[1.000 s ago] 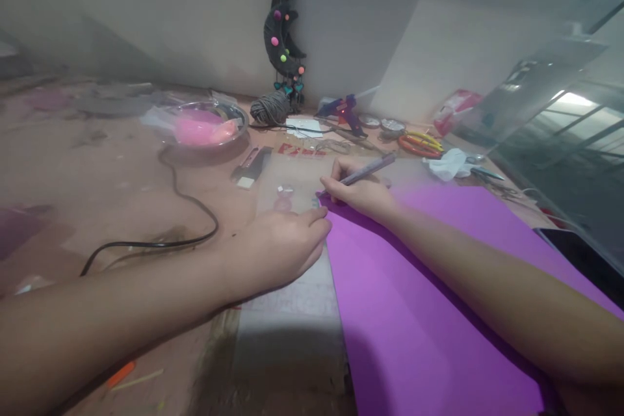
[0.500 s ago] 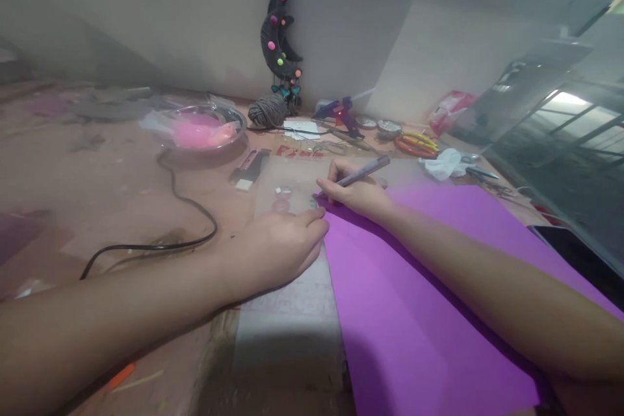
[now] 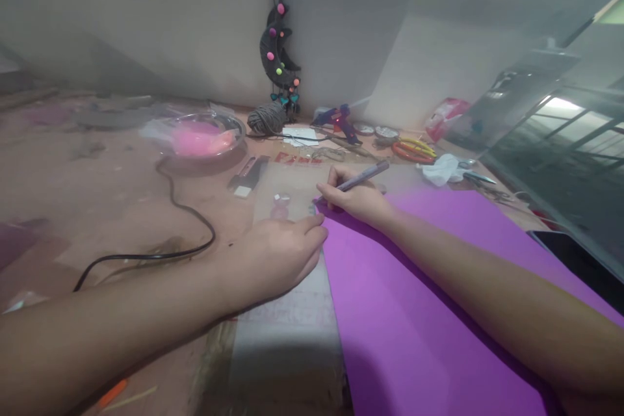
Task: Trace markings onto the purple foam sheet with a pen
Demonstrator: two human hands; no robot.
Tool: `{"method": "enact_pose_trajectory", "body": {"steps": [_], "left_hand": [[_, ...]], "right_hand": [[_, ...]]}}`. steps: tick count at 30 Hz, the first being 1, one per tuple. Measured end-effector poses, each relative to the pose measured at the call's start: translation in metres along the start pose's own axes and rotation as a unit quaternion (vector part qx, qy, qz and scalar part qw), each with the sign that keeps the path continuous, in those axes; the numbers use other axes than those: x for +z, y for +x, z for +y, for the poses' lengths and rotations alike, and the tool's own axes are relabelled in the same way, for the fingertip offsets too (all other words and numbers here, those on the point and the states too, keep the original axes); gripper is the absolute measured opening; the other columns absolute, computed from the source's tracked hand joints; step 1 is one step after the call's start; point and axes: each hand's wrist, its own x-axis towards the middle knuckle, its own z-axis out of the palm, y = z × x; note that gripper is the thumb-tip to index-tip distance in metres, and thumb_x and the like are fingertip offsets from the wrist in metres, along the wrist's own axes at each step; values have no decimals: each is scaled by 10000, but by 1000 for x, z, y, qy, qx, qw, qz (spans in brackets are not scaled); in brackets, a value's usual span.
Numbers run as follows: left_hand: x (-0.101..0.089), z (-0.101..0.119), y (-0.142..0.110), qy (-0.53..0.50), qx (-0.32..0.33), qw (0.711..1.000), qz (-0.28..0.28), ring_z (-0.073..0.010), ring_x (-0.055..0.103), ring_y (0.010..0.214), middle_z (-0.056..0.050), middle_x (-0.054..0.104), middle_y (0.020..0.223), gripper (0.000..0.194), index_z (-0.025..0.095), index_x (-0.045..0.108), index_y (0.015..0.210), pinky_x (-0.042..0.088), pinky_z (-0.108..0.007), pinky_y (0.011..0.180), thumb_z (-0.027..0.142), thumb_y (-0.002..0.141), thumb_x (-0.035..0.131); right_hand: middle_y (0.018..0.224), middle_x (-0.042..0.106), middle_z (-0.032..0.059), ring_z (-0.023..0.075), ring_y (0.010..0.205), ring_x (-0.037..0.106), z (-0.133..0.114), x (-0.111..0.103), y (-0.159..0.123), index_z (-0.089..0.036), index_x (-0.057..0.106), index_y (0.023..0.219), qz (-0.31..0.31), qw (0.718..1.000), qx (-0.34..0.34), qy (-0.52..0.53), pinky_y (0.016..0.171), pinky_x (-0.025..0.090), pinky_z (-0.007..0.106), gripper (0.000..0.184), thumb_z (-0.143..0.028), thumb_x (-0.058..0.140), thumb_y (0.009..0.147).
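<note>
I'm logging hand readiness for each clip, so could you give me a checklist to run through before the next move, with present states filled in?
1. Pen gripped in the right hand: ok.
2. Left hand at the left edge of the purple sheet, near its far corner: ok.
3. Pen tip touching the sheet: cannot tell; it is at that corner, but contact is too small to make out.
4. Sheet free of the right forearm: not ok; the forearm reaches across above it.
5. Glue gun apart from the sheet: ok, near the wall.
6. Black cord clear of the sheet: ok, off to the left.
</note>
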Motion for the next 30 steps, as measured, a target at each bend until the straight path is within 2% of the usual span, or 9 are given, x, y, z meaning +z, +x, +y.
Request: {"method": "enact_pose_trajectory", "body": {"steps": [6, 14, 18, 25, 30], "left_hand": [[-3, 0, 2, -1, 2, 1000, -15, -258, 757, 816, -119, 793, 1129, 265, 129, 723, 1187, 584, -380, 690, 196, 1045, 509], [-2, 1, 2, -2, 1, 1000, -13, -236, 742, 790, -115, 791, 1112, 227, 138, 723, 1127, 593, -385, 746, 191, 1035, 522], [-2, 1, 2, 1, 4, 1000, -16, -244, 756, 799, -116, 792, 1096, 226, 136, 722, 1108, 592, -377, 722, 192, 1032, 518], [-2, 0, 1, -11, 0, 1000, -8, -256, 769, 814, -115, 790, 1075, 216, 136, 709, 1127, 608, -419, 784, 171, 1031, 518], [-1, 0, 0, 0, -3, 1000, 1, -265, 780, 807, -112, 802, 1123, 219, 142, 724, 1136, 610, -411, 718, 185, 1022, 542]], "right_hand": [[589, 648, -34, 129, 560, 606, -3, 1, -1, -240, 472, 710, -4, 1000, 20, 0, 547, 424, 231, 315, -351, 694, 903], [572, 634, -44, 126, 550, 591, 0, -1, 1, -241, 467, 705, -4, 1000, 16, -19, 552, 414, 239, 300, -323, 677, 903], [578, 637, -41, 131, 563, 596, 1, -1, 1, -242, 470, 702, 1, 1000, 6, -13, 565, 422, 245, 312, -346, 674, 914], [587, 634, -36, 134, 555, 587, -3, 1, 0, -243, 466, 704, -11, 1000, 17, -3, 545, 409, 239, 306, -348, 678, 898], [595, 616, -37, 140, 579, 576, -3, 0, 0, -247, 444, 709, -1, 1000, 11, -28, 572, 403, 253, 304, -341, 654, 907]]}}
